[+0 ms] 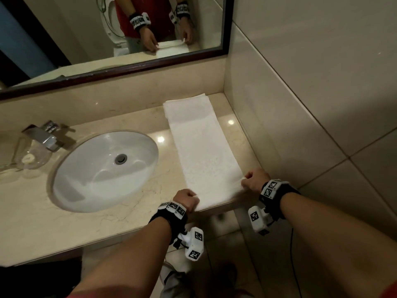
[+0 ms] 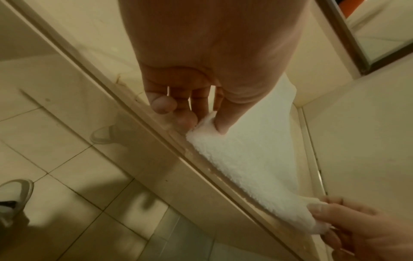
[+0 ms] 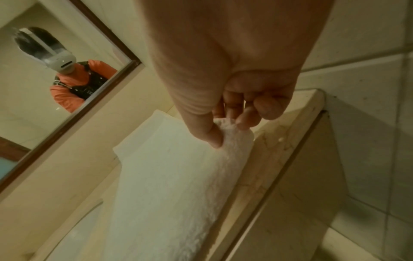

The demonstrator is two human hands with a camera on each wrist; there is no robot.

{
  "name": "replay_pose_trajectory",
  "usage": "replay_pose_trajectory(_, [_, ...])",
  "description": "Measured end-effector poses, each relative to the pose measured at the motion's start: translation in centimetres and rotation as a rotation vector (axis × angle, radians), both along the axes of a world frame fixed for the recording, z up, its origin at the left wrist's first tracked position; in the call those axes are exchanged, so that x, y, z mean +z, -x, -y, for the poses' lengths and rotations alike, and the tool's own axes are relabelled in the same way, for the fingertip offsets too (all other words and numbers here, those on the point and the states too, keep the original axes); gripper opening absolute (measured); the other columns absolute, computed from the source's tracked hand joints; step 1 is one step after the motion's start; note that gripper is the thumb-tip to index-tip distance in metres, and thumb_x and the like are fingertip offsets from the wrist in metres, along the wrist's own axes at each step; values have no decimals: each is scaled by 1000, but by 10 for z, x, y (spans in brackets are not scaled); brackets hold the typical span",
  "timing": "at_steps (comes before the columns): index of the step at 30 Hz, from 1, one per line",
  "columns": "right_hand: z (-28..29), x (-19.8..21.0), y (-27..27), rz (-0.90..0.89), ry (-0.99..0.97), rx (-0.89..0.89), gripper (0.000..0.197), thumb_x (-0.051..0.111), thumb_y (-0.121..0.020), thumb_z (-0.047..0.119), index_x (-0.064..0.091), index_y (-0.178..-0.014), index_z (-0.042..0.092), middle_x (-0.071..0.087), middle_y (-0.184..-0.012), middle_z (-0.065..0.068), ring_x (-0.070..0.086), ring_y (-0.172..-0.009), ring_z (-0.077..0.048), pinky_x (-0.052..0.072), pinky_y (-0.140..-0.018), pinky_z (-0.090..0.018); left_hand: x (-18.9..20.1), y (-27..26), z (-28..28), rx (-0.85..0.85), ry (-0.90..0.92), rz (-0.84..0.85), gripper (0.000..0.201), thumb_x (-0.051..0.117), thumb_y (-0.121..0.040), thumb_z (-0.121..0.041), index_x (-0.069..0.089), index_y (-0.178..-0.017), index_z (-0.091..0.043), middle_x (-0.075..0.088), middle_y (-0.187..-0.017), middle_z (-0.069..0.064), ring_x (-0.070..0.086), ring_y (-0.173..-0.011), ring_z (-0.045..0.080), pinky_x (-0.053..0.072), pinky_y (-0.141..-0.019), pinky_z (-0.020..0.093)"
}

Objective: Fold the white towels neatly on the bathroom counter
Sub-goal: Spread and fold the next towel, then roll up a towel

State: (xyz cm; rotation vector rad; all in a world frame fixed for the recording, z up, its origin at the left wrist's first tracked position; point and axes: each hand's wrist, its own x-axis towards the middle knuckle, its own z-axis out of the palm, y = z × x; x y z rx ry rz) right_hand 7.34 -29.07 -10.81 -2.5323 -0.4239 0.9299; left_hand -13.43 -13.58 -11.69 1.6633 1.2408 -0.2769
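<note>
A beige marble bathroom counter (image 1: pixel 90 229) runs under a dark-framed mirror (image 1: pixel 120 67), an oval white sink (image 1: pixel 105 171) sunk at its centre. A long white towel (image 1: pixel 202 147) lies flat at the sink's 3 o'clock, stretching from backsplash to front edge. The left hand (image 1: pixel 185 198) pinches its near-left corner between thumb and fingers; the right hand (image 1: pixel 255 179) pinches its near-right corner.
</note>
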Motion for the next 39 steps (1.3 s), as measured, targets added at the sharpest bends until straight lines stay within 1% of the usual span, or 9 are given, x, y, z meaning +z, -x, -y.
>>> replay_pose_trajectory(4, [1, -5, 3, 47, -36, 13, 20, 72, -71, 14, 55, -79, 21, 64, -87, -3, 60, -81, -23, 46, -68, -25, -6, -1, -1, -73, -30, -27, 14, 59, -75, -11, 62, -64, -21, 61, -64, 1, 62, -72, 29, 55, -69, 35])
replay_pose_trajectory(9, [1, -5, 6, 59, 15, 143, 16, 60, -80, 11, 50, -90, 19, 59, -87, -5, 57, -77, -25, 43, -63, -27, 3, -3, 0, -154, -75, -74, 6, 63, -81, -19, 67, -78, -21, 67, -82, 0, 65, -85, 24, 50, -69, 25])
replay_pose_trajectory(14, [2, -4, 9, 84, 71, 247, 14, 54, -81, 14, 46, -91, 21, 57, -84, -5, 57, -72, -25, 45, -62, -31, 7, -6, -2, -234, -131, -108, 8, 63, -80, -24, 69, -79, -18, 68, -71, -3, 59, -63, 10, 47, -57, 19])
replay_pose_trajectory(19, [0, -2, 13, 271, 141, 406, 17, 53, -84, 11, 44, -91, 23, 46, -99, -3, 52, -74, -21, 50, -67, -33, 7, -7, 3, -321, -252, -119, 4, 60, -73, -23, 62, -77, -22, 66, -80, -3, 61, -74, 17, 42, -58, 22])
replay_pose_trajectory(24, [-3, -9, 22, 462, 166, 652, 5, 56, -92, 19, 58, -96, 18, 48, -102, -1, 50, -91, -20, 49, -73, -32, -3, -12, 11, -367, -362, 4, 12, 48, -68, -8, 52, -65, -19, 59, -72, -1, 58, -65, 19, 43, -53, 26])
replay_pose_trajectory(27, [-2, -12, 25, 519, 171, 754, 14, 51, -94, 20, 65, -96, 16, 55, -100, -3, 52, -95, -23, 47, -72, -33, -18, -16, 13, -496, -421, 94, 25, 52, -64, 8, 61, -60, -15, 59, -82, 1, 60, -75, 22, 45, -61, 25])
replay_pose_trajectory(33, [16, -10, 36, 625, 111, 876, 22, 66, -76, 20, 62, -97, 16, 58, -101, -5, 55, -94, -28, 39, -71, -35, -21, -8, 24, -691, -599, 131, 12, 60, -77, -7, 65, -87, -13, 57, -98, 4, 54, -93, 27, 48, -74, 33])
replay_pose_trajectory(36, [24, -12, 41, 602, 182, 929, 53, 71, -71, 25, 53, -120, 23, 51, -117, -4, 50, -106, -28, 41, -85, -40, -15, -2, 34, -746, -670, 64, 43, 61, -77, -31, 52, -118, -23, 50, -113, 2, 47, -105, 24, 46, -83, 36])
replay_pose_trajectory(39, [23, -17, 48, 635, 236, 921, 57, 69, -73, 20, 50, -127, 24, 52, -122, -6, 49, -109, -30, 41, -89, -42, -18, -1, 42, -825, -752, -47, 59, 66, -77, -38, 42, -130, -27, 45, -124, 3, 43, -113, 26, 40, -87, 38])
